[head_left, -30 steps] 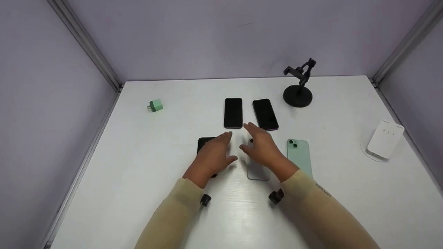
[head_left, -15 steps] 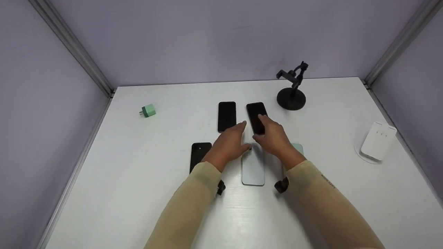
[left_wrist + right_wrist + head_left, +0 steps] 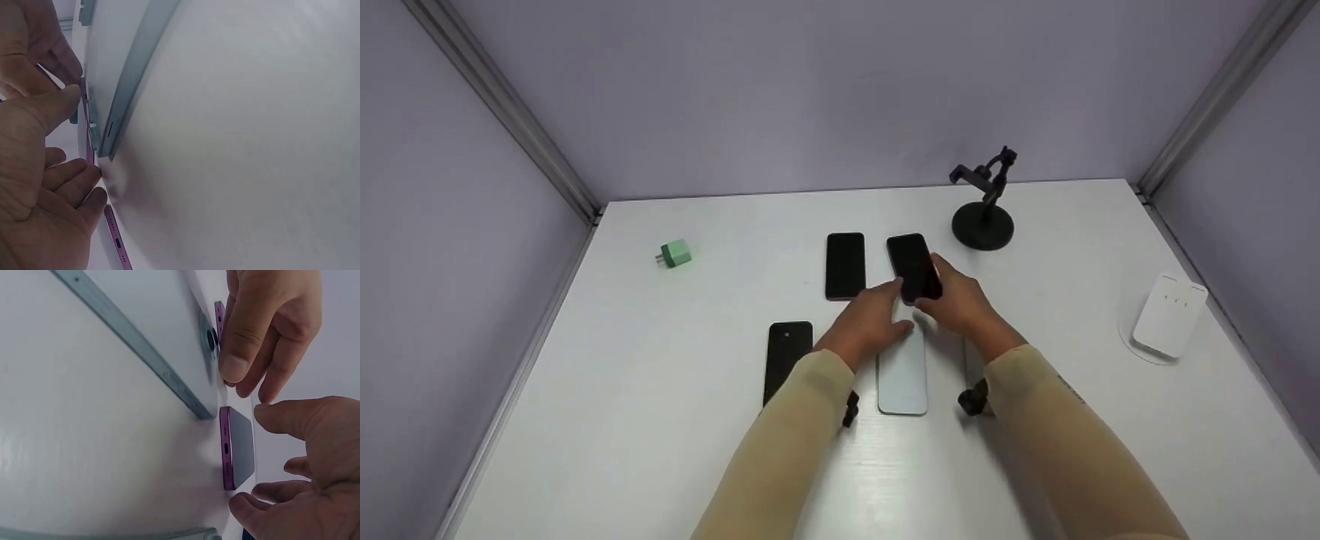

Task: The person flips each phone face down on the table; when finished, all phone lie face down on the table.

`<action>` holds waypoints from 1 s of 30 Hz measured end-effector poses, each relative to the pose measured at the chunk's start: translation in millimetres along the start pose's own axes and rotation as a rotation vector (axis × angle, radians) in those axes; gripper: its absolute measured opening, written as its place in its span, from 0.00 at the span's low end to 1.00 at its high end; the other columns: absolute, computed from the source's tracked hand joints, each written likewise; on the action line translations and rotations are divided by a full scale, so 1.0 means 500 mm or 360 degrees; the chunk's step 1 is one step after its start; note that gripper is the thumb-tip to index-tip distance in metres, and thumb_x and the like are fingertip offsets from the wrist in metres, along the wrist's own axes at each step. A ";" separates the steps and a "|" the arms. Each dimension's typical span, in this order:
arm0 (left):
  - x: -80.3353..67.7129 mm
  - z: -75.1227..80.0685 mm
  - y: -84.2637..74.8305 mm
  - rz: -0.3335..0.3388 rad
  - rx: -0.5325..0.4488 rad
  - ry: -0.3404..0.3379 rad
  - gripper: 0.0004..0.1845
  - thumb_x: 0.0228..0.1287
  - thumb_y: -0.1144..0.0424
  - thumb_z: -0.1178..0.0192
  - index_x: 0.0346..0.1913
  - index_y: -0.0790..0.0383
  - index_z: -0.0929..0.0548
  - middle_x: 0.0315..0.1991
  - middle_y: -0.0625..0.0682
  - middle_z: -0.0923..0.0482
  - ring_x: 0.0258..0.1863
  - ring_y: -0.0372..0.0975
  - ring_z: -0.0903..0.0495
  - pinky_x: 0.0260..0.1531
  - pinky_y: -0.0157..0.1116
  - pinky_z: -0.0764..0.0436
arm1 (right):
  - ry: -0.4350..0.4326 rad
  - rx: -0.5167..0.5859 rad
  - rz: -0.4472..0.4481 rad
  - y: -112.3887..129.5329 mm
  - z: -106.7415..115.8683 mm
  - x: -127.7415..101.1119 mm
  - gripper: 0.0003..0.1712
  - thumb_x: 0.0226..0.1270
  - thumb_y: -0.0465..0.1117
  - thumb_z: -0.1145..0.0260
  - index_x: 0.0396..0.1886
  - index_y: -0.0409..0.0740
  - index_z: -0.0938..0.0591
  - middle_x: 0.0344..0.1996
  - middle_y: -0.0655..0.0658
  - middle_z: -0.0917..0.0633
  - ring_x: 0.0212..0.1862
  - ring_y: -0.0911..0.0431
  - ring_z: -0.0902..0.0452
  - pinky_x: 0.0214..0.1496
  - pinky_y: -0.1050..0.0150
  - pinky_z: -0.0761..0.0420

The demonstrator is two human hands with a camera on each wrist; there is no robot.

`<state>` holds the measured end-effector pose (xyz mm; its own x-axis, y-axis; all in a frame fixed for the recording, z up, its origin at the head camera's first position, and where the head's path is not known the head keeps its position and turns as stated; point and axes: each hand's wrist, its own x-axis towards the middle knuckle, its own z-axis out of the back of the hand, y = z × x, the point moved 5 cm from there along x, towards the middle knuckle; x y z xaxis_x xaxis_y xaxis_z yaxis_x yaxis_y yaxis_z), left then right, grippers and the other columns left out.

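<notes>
Head view: purple-edged phone (image 3: 913, 264) lies screen up at frame centre on the white bench (image 3: 660, 390), angled a bit.
R hand (image 3: 960, 304): over the phone's near end. Grip wide, thumb and fingers either side of the end. Right wrist view shows gaps, so not clamped yet.
L hand (image 3: 870, 319): relaxed and holding nothing, fingertips just beside the phone's near left corner. Can't tell if touching.
Close by: pale-blue phone (image 3: 901, 379), face down, its far end just beside the purple one. 2nd black phone (image 3: 845, 265) to the left.
To do it well (judgement): pinch the long edges, not the screen. L fingers steady the corner. Lift clear w/o nudging the pale-blue phone.
</notes>
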<state>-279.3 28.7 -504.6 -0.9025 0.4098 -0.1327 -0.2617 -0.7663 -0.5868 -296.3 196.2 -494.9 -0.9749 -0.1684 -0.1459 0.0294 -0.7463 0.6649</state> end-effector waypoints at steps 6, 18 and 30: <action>0.007 -0.011 -0.010 -0.0026 0.0031 0.0069 0.43 0.80 0.53 0.35 0.89 0.58 0.42 0.86 0.54 0.38 0.86 0.46 0.37 0.84 0.43 0.36 | 0.0055 0.0061 -0.0082 -0.013 -0.001 0.002 0.55 0.77 0.45 0.31 0.91 0.40 0.51 0.71 0.27 0.20 0.72 0.38 0.22 0.76 0.42 0.25; 0.018 -0.015 -0.019 -0.0017 0.0016 0.0107 0.42 0.79 0.56 0.36 0.89 0.54 0.43 0.86 0.52 0.37 0.84 0.44 0.35 0.83 0.42 0.34 | 0.0047 0.0164 -0.0072 -0.017 0.002 0.017 0.54 0.77 0.48 0.32 0.90 0.36 0.50 0.72 0.28 0.20 0.74 0.39 0.24 0.80 0.42 0.29; 0.022 -0.023 -0.005 0.0007 0.0025 0.0106 0.43 0.79 0.52 0.35 0.89 0.51 0.42 0.81 0.54 0.28 0.81 0.44 0.29 0.80 0.44 0.28 | 0.0071 0.0407 -0.0094 -0.016 0.000 0.019 0.51 0.77 0.42 0.32 0.89 0.35 0.47 0.75 0.28 0.23 0.77 0.39 0.25 0.82 0.44 0.32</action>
<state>-284.4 40.9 -513.9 -0.8790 0.4379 -0.1886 -0.2634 -0.7758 -0.5733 -306.0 200.5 -501.5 -0.9624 -0.1615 -0.2184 -0.0898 -0.5698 0.8168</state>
